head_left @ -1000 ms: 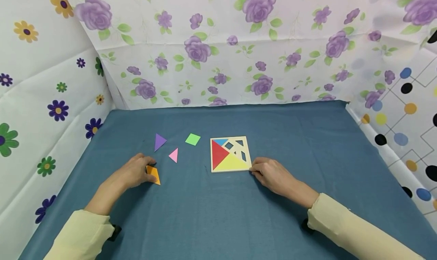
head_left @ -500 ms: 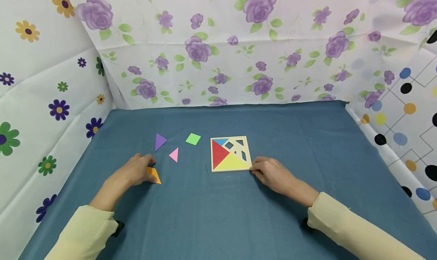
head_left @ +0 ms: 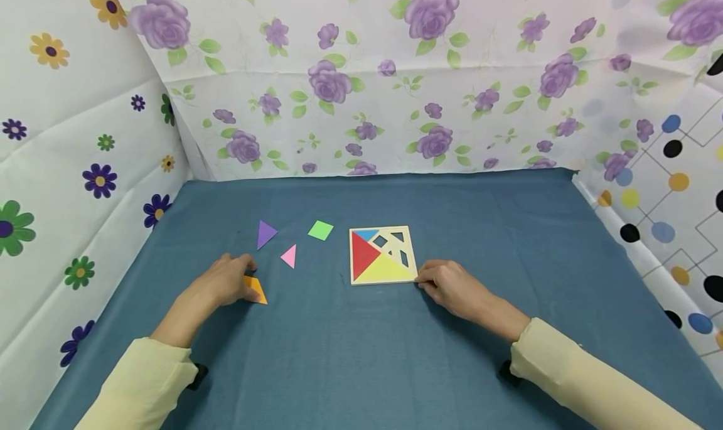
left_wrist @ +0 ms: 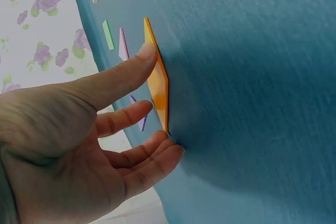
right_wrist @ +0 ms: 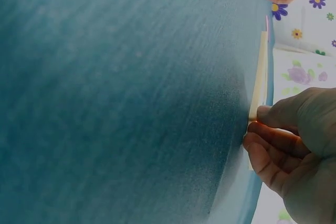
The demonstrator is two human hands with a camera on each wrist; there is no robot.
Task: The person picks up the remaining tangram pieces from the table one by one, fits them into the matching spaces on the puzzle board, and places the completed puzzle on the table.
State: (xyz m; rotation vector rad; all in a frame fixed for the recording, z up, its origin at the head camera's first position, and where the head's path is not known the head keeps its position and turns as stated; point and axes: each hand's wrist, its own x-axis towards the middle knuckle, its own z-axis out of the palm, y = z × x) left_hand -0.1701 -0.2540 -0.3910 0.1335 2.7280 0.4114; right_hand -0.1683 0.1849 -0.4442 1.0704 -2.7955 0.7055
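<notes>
Noted at the back: a rose-printed cloth (head_left: 375, 37), flanked by a daisy-printed cloth (head_left: 56, 185) on the left and a dotted cloth (head_left: 649, 254) on the right. Spread below: a blue tablecloth (head_left: 339, 354). Shifted only a trifle overall in the head view since one second ago.

Left sleeve (head_left: 138, 380): brought slightly inward over that same second. Right sleeve (head_left: 582, 367): no comparable change.

Left hand (head_left: 228, 281): pinching the orange parallelogram (head_left: 256, 286), thumb on one part, fingers bent toward the opposite end. Right hand (head_left: 452, 290): pinching the near right corner of the wooden board (head_left: 395, 247) between thumb and forefinger, as before.

Board: lying square to the front, right of centre; fitted with red, yellow and blue pieces, unchanged, with cut-outs at upper right.

Orange parallelogram: found left of the board, well apart, partly covered by the left hand. Long axis running from upper left to lower right in the head view, with a sharp corner pointing lower right. Cannot tell lifted from resting.

Loose beyond, undisturbed: a purple triangle (head_left: 266, 235), a green square (head_left: 321, 230) and a pink triangle (head_left: 290, 257).
</notes>
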